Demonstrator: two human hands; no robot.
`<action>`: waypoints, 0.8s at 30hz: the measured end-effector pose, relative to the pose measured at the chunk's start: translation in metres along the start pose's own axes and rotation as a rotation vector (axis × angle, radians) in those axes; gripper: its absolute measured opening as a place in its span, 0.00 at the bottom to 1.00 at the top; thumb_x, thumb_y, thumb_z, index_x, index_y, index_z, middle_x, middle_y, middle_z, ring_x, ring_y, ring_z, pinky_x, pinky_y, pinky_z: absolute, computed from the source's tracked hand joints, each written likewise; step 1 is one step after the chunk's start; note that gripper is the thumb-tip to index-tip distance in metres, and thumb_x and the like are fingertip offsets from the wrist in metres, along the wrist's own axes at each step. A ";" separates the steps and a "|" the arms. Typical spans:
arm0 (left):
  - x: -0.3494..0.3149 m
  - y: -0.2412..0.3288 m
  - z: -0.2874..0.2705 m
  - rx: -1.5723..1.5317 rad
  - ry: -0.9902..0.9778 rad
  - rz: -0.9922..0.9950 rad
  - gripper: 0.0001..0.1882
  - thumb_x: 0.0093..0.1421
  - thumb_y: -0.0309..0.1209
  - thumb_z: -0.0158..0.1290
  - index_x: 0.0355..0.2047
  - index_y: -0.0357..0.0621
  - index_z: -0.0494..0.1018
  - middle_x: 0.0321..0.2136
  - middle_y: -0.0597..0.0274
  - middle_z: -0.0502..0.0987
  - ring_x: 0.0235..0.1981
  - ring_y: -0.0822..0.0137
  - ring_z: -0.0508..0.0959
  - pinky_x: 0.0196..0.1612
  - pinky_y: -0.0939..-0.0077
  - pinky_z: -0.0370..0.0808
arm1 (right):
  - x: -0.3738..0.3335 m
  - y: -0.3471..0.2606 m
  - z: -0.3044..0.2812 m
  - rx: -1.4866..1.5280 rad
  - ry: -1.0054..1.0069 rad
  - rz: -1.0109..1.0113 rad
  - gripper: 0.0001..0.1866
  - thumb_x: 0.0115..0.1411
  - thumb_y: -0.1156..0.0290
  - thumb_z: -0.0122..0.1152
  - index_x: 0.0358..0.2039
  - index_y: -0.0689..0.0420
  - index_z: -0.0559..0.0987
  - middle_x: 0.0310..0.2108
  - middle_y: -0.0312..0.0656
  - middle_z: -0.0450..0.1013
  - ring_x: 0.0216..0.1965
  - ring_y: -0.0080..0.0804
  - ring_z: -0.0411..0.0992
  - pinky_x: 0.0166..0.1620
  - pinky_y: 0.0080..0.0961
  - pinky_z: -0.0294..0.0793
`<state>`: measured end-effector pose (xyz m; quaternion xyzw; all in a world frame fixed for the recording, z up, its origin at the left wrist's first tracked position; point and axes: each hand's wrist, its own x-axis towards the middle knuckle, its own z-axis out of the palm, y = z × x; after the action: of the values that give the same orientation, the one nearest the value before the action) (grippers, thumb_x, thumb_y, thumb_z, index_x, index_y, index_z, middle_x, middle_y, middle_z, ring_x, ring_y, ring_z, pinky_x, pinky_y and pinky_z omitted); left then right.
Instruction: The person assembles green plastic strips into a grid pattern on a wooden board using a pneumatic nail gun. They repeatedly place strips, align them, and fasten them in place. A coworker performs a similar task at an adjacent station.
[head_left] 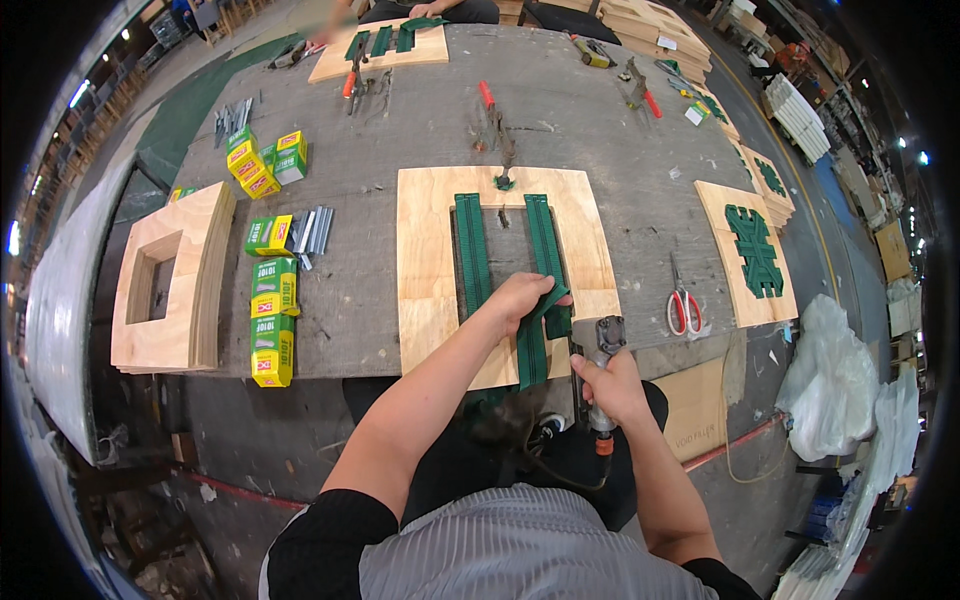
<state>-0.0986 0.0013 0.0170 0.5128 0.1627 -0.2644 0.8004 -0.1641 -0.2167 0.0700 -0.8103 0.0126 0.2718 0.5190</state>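
At the lower centre of the frame the left hand [522, 300] pinches the folded end of a green webbing strap [540, 290] against the near rail of a square plywood frame [428, 260], its grip closed on the strap. Just right of it the right hand [610, 385] is wrapped tight around the handle of a pneumatic stapler [600, 345], whose nose sits at the frame's lower right edge, just beside the fold.

To do this step well, the strap should be pulled taut and kept parallel to the second strap [470, 255] left of it, with the fold lying flat on the wood. The stapler nose should stand square on the strap, well clear of the left fingertips, which seem very near it, though the view is too small to be sure.

Scissors [683, 308] lie at the right of the worktop [600, 130], and staple boxes [272, 320] at the left.
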 end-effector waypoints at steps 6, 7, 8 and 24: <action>-0.002 0.003 -0.003 -0.061 -0.035 -0.023 0.18 0.76 0.38 0.42 0.51 0.38 0.75 0.44 0.61 0.86 0.35 0.72 0.81 0.32 0.74 0.72 | -0.004 -0.007 0.007 -0.023 0.043 0.037 0.11 0.65 0.71 0.66 0.42 0.62 0.75 0.22 0.33 0.71 0.17 0.20 0.69 0.21 0.24 0.68; -0.002 0.002 -0.004 -0.065 -0.035 -0.015 0.18 0.76 0.38 0.42 0.51 0.38 0.75 0.44 0.61 0.86 0.35 0.73 0.82 0.33 0.74 0.72 | -0.004 -0.007 0.009 -0.020 0.028 0.028 0.12 0.65 0.71 0.66 0.43 0.62 0.75 0.22 0.33 0.71 0.17 0.20 0.69 0.21 0.24 0.68; -0.001 0.002 -0.006 -0.070 -0.036 -0.007 0.17 0.76 0.37 0.42 0.51 0.38 0.75 0.44 0.61 0.86 0.36 0.73 0.82 0.33 0.74 0.72 | -0.003 -0.007 0.011 -0.016 0.012 0.019 0.12 0.65 0.71 0.67 0.43 0.62 0.75 0.22 0.33 0.71 0.17 0.20 0.69 0.21 0.23 0.68; -0.001 0.002 -0.008 -0.060 -0.015 0.001 0.18 0.76 0.37 0.43 0.49 0.36 0.76 0.43 0.59 0.86 0.33 0.71 0.81 0.34 0.73 0.74 | -0.007 -0.016 0.023 -0.050 -0.057 -0.019 0.11 0.65 0.71 0.66 0.43 0.61 0.75 0.25 0.34 0.73 0.18 0.19 0.69 0.22 0.23 0.70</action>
<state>-0.0984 0.0097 0.0151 0.4864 0.1643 -0.2631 0.8168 -0.1757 -0.1915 0.0791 -0.8150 -0.0167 0.2902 0.5013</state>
